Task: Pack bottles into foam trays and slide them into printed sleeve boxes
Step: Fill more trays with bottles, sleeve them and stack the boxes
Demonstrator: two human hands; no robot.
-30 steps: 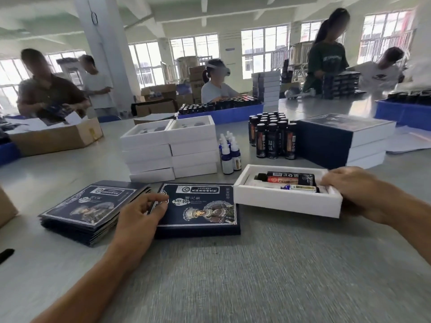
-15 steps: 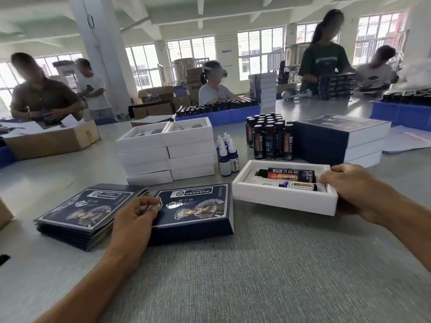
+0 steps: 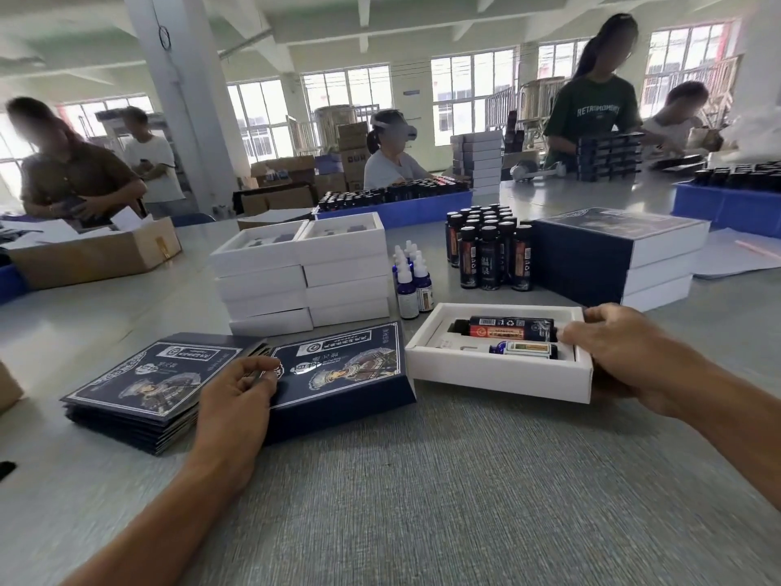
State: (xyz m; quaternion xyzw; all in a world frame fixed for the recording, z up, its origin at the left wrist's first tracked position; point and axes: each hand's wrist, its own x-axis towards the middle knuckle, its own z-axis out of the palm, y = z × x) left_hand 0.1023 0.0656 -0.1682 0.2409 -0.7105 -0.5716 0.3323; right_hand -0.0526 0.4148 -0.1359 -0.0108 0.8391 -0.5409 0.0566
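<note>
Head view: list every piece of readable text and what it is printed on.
"RETROMOMENT": chest of the green T-shirt on the standing person.
Printed sleeve box: Chinese characters, too small and blurred to read.
Dark bottle in the foam tray: barcode and recycling symbol only; label text unreadable.
Standing bottles: labels unreadable.

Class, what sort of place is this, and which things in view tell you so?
Most likely a packing workshop: stacks of white foam trays, a cluster of dark bottles, a pile of flat printed sleeves, and other workers at long tables.

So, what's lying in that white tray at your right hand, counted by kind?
Dark bottle with red label: 1
Small blue dropper bottle: 1
Total: 2, both lying flat in the foam tray that the right hand grips.
</note>
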